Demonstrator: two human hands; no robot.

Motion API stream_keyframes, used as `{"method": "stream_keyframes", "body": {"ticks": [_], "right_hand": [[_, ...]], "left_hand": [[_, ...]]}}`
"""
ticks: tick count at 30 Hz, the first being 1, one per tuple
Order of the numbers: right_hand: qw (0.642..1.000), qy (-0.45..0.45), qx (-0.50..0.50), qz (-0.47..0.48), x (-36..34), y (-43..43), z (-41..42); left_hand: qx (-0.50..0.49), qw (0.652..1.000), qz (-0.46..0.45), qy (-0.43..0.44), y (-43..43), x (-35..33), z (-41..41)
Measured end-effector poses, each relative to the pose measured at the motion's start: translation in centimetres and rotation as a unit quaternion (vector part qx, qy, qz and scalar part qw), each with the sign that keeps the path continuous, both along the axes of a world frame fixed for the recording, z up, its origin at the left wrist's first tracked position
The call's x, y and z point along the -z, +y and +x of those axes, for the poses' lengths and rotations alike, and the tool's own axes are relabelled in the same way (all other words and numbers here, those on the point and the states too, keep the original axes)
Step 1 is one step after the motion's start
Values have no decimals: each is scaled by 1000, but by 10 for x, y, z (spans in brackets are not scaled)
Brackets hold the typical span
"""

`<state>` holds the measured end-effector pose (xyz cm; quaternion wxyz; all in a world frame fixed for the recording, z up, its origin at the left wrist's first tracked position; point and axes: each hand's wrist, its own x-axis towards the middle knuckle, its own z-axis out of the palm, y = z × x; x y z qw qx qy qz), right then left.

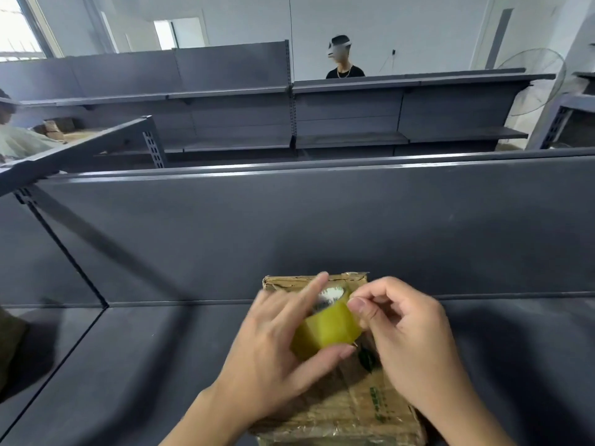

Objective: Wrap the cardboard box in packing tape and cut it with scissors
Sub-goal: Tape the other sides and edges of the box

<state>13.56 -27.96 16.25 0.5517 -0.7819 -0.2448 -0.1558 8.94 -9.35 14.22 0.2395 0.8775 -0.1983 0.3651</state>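
Item: cardboard box [347, 410]. Flat, brown, green print on its top; film already glints on the near face. Lies on the grey metal shelf [145, 375], far edge close to the shelf's upright back panel [289, 226].

Item: packing tape roll [328, 329]. Yellow-green, held just above the box's middle, core hole tilted toward the far edge.

Left hand [273, 342]: above the box's left half. Thumb under the roll, forefinger stretched over its top, so the roll is gripped between them.

Right hand [409, 333]: above the box's right half. Fingers curled, thumb and forefinger tips [355, 305] pinching at the roll's right rim. Whether the free end is already lifted cannot be told.

Scissors: none in view near the box.

Step in hand, as judged: finding and peeling the tape end. Handling note: keep the roll steady in the left hand, work a nail under the full width of the end so it does not split, then draw it out level and press it down on the box top before unrolling further.
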Motion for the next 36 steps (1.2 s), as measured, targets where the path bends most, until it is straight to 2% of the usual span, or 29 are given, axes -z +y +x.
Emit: {"method": "stream_keyframes", "body": {"ticks": [3, 5, 8, 13, 15, 18, 24, 29, 32, 36], "right_hand": [[986, 138, -35, 90, -16, -4, 13], [955, 232, -68, 173, -22, -5, 20], [902, 327, -105, 262, -25, -1, 29], [803, 457, -111, 367, -17, 14, 53], [790, 484, -105, 362, -11, 17, 64], [804, 495, -91, 317, -5, 19, 77], [836, 479, -52, 261, 1, 19, 94], [847, 473, -41, 238, 4, -8, 115], [851, 475, -51, 216, 8, -22, 126], [840, 490, -69, 222, 19, -25, 128]], "left_hand": [[13, 998, -51, 40, 12, -6, 8], [23, 987, -123, 97, 17, -5, 16], [57, 952, -249, 168, 14, -5, 30], [27, 904, -387, 180, 8, -4, 61], [20, 897, -406, 173, 7, -5, 71], [18, 913, -377, 153, 8, -9, 82], [-1, 958, -264, 111, 12, -24, 98], [-55, 986, -107, 114, 27, -34, 99], [-75, 989, -22, 125, 26, -43, 95], [-61, 993, -9, 100, 30, -45, 92]]}}
